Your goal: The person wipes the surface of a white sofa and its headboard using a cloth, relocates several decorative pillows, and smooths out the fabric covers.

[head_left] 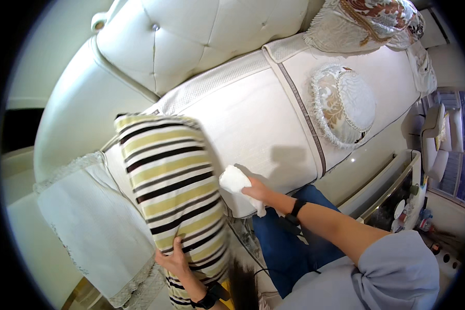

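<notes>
A long cushion with black, white and yellow-green stripes stands tilted at the left end of the sofa seat. My left hand grips its near left side low down, thumb and fingers pressed into the fabric. My right hand is closed around a bunched white cloth, just right of the cushion and over the front part of the seat. One end of the cloth hangs below my fingers. The cushion hides part of the seat behind it.
The cream sofa seat runs to the right below a tufted backrest. A round fringed cushion and patterned pillows lie farther along. A lace-edged cover drapes the left armrest. At right stands a low table with small items.
</notes>
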The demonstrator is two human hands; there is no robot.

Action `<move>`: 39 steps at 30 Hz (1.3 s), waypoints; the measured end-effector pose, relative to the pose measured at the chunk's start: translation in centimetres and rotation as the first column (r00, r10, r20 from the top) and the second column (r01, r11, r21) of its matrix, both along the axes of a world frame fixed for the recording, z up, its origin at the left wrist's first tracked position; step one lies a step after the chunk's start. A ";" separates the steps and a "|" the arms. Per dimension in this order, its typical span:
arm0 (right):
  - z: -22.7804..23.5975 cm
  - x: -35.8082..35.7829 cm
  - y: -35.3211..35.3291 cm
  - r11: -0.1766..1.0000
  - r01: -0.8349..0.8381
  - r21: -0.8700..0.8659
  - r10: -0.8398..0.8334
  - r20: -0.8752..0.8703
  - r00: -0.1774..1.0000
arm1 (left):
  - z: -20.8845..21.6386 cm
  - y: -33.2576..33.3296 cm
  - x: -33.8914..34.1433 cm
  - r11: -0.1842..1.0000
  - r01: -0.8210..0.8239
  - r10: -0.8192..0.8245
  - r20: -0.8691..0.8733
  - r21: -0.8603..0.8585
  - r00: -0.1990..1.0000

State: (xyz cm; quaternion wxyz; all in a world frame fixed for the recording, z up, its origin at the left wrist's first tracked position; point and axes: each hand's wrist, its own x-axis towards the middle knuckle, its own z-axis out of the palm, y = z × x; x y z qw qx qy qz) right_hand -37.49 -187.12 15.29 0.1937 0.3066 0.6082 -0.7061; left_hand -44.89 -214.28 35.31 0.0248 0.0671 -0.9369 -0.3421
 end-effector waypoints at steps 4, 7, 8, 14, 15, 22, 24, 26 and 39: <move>2.7 -0.2 4.4 0.982 0.146 -0.118 -0.136 0.091 0.987 | 5.6 10.1 -3.5 0.944 0.328 -0.326 -0.041 0.046 0.945; 6.1 -1.4 10.5 0.979 0.190 -0.068 -0.190 0.006 0.982 | 7.7 16.8 -6.1 0.878 0.468 -0.468 0.020 -0.098 0.883; 6.4 -1.7 12.2 0.979 0.200 0.031 -0.198 -0.054 0.979 | 7.3 18.7 -7.4 0.837 0.512 -0.524 -0.009 -0.192 0.852; 6.4 -7.4 23.7 0.964 0.231 0.132 -0.220 -0.093 0.971 | 4.5 32.7 -17.2 0.741 0.636 -0.670 -0.178 -0.217 0.721; 6.3 -7.6 25.7 0.959 0.261 0.113 -0.251 -0.090 0.964 | 3.7 35.4 -18.5 0.718 0.647 -0.695 -0.212 -0.257 0.687; 4.3 -4.1 28.5 0.915 0.403 0.015 -0.397 -0.139 0.907 | -3.4 43.5 -26.7 0.543 0.669 -0.832 -0.216 -0.507 0.511; 1.8 -0.1 29.1 0.900 0.435 -0.043 -0.437 -0.063 0.897 | -6.0 45.0 -26.4 0.506 0.738 -0.831 -0.021 -0.446 0.557; 1.8 2.0 29.1 0.883 0.451 -0.131 -0.454 0.014 0.891 | -7.5 44.3 -26.5 0.507 0.636 -0.829 -0.128 -0.582 0.544; -3.7 15.8 35.4 0.321 0.890 -0.324 -0.784 0.436 0.442 | -7.3 47.3 -24.0 0.660 0.538 -0.742 -0.342 -0.525 0.577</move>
